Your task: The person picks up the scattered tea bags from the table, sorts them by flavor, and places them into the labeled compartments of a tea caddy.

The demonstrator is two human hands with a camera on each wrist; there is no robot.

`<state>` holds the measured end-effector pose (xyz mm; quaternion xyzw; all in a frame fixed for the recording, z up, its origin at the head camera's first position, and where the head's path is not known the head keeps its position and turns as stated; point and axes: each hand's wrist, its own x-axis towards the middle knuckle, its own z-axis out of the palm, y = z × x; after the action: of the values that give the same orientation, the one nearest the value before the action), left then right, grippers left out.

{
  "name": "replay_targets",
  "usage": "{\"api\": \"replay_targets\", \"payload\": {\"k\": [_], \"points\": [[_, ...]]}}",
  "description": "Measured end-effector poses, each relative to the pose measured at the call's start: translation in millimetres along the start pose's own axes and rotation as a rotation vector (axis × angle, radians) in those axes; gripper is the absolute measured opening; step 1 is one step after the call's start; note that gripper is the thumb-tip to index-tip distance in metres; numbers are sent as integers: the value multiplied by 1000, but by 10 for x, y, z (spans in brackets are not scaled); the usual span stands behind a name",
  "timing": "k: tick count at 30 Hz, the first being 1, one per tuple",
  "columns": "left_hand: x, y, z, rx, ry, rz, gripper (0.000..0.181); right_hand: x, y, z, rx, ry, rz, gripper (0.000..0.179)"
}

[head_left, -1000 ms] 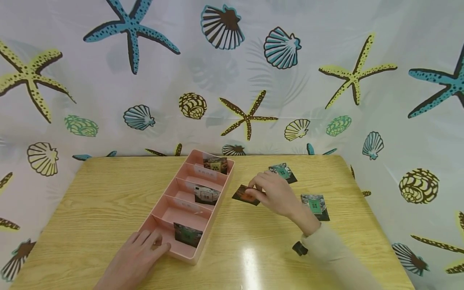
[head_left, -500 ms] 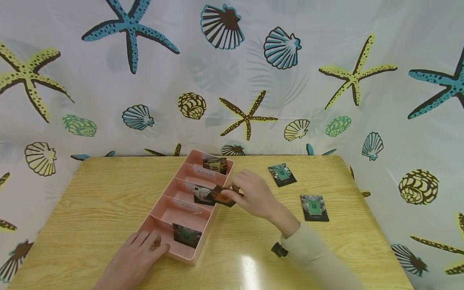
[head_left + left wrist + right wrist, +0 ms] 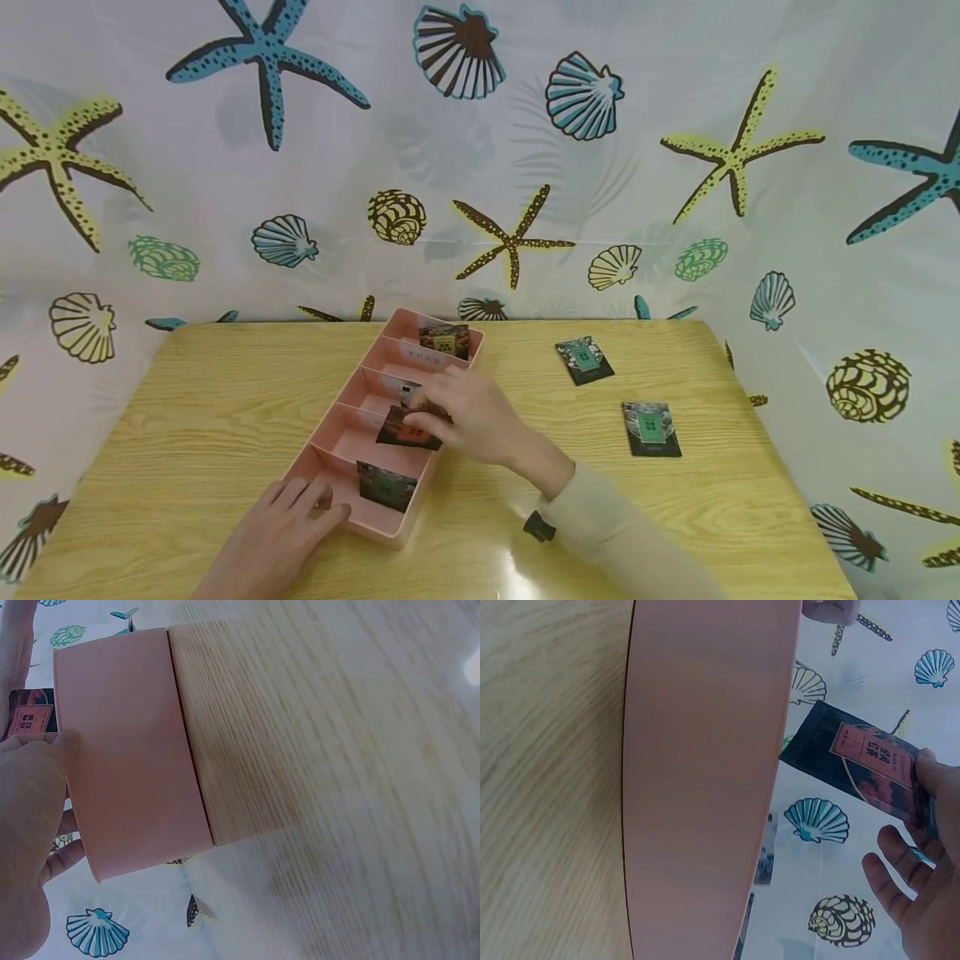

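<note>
My right hand point(image 3: 476, 417) pinches a dark tea sachet with an orange-red label point(image 3: 405, 429) by its edge, between thumb and fingers. The sachet hangs tilted over the second compartment from the near end of a pink divided box point(image 3: 369, 530). In the right wrist view the sachet point(image 3: 855, 761) shows above the box's rim. My left hand point(image 3: 281, 529) holds the box at its near left corner, fingers over the rim and thumb at the near edge. In the left wrist view the left thumb rests on the rim of the pink end wall point(image 3: 131, 757).
Sachets stand in the box: a dark green one point(image 3: 387, 486) nearest, a yellow-labelled one point(image 3: 446, 341) at the far end, and a partly hidden one point(image 3: 408, 393) mid-box. Two green-labelled sachets point(image 3: 585, 361) lie on the wooden table point(image 3: 225, 392) to the right. A patterned curtain hangs behind.
My right hand has lifted the orange-red-labelled sachet off the table and carried it left, over the box. My left hand stays at the box's corner.
</note>
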<state>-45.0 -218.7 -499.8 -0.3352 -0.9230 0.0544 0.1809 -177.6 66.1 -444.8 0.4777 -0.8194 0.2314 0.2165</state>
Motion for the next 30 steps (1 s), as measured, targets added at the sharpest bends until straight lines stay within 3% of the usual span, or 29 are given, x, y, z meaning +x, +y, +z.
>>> {"api": "replay_targets", "payload": {"k": [7, 12, 21, 30], "points": [[-9, -16, 17, 1, 33, 14, 19, 94, -100, 103, 7, -11, -9, 13], [-12, -18, 13, -1, 30, 12, 18, 139, -129, 191, 30, -66, 4, 13], [-9, -6, -9, 9, -8, 5, 33, 46, -93, 446, -78, -105, -67, 15], [-6, -10, 1, 8, 8, 5, 27, -25, -79, 484, -148, -204, -37, 15]]}}
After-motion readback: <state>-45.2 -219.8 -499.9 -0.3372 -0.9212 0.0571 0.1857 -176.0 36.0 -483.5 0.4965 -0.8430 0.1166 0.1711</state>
